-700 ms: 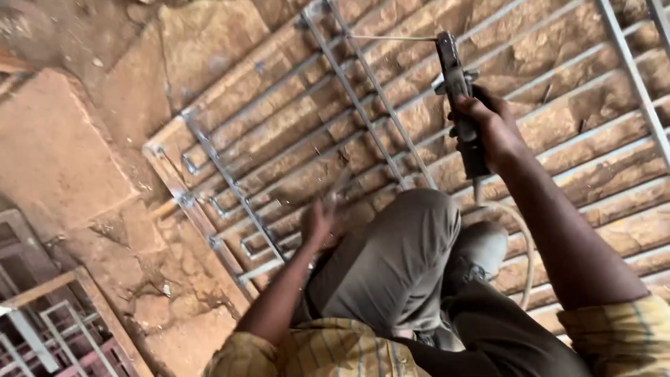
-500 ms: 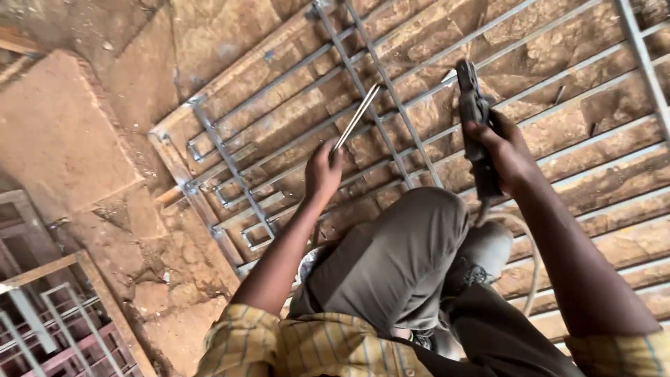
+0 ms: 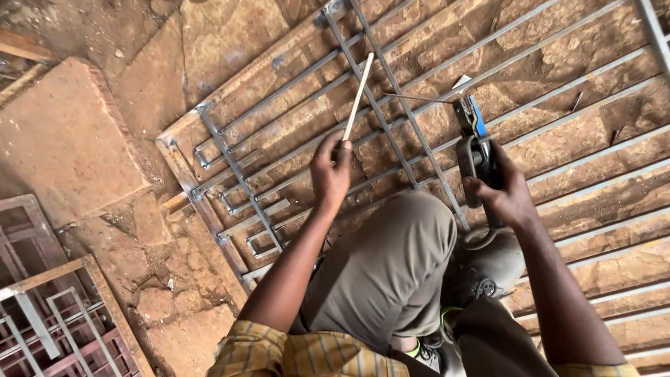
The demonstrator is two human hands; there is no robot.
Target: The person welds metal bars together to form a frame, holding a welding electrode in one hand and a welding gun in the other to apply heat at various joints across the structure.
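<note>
I crouch over a grey metal grille (image 3: 279,132) lying flat on the dirt ground. My left hand (image 3: 330,171) holds a short flat metal strip (image 3: 359,94) by its lower end, raised above the grille bars. My right hand (image 3: 504,192) grips a dark electrode holder (image 3: 474,150) with blue on its jaws; a thin welding rod (image 3: 419,98) sticks out from it to the left over the bars. My bent knee in olive trousers (image 3: 391,265) lies between my arms. A grey shoe (image 3: 492,262) rests on the grille.
A flat slab of reddish stone (image 3: 59,146) lies at the left. Another metal frame with bars (image 3: 49,307) sits at the bottom left. A wooden plank (image 3: 24,47) shows at the top left edge. The ground is rough packed earth.
My left hand lifted from the grille with the metal strip and moved up and right. My right hand with the electrode holder shifted slightly, and the view tilted.
</note>
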